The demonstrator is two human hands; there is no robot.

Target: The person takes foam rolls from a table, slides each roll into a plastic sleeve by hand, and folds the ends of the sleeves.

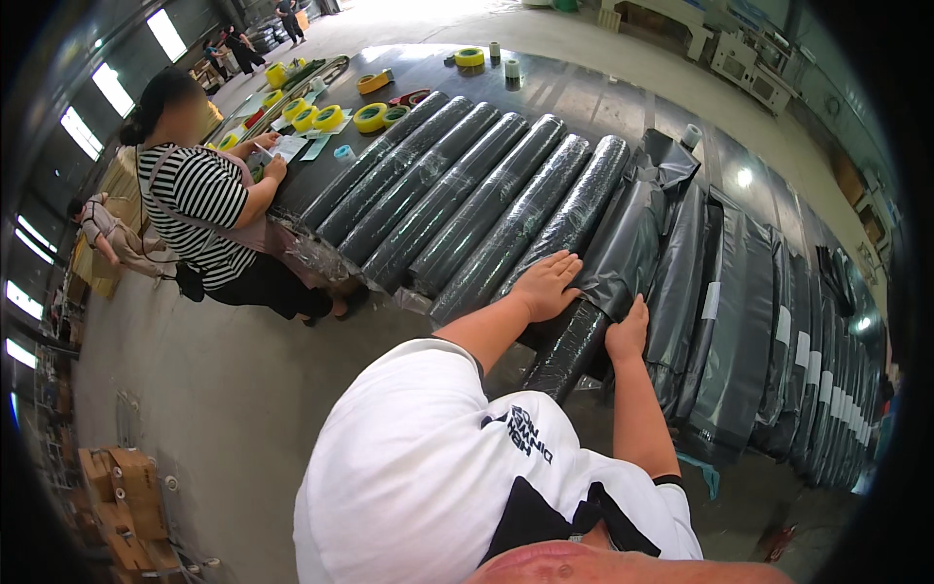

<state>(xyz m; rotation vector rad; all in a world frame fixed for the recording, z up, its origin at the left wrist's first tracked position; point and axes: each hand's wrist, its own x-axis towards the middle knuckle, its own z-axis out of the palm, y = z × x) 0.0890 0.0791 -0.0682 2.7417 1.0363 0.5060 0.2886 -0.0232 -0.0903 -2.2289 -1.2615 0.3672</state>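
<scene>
A black plastic bag (623,243) covers the far part of a dark film-wrapped roll (569,352), whose near end sticks out toward me. My left hand (547,284) lies with fingers stretched at the left side of the bag's mouth, against the neighbouring wrapped roll (574,219). At the right side of the mouth, my right hand (628,331) is closed on the bag's edge; some of its fingers are hidden. The far end of the bag bunches up loosely on the table.
Several wrapped rolls (467,185) lie side by side to the left. Bagged rolls with white labels (739,321) line the right. Yellow tape rolls (370,118) sit farther off on the dark table (623,97). A person in a striped top (199,185) stands at the left, holding paper.
</scene>
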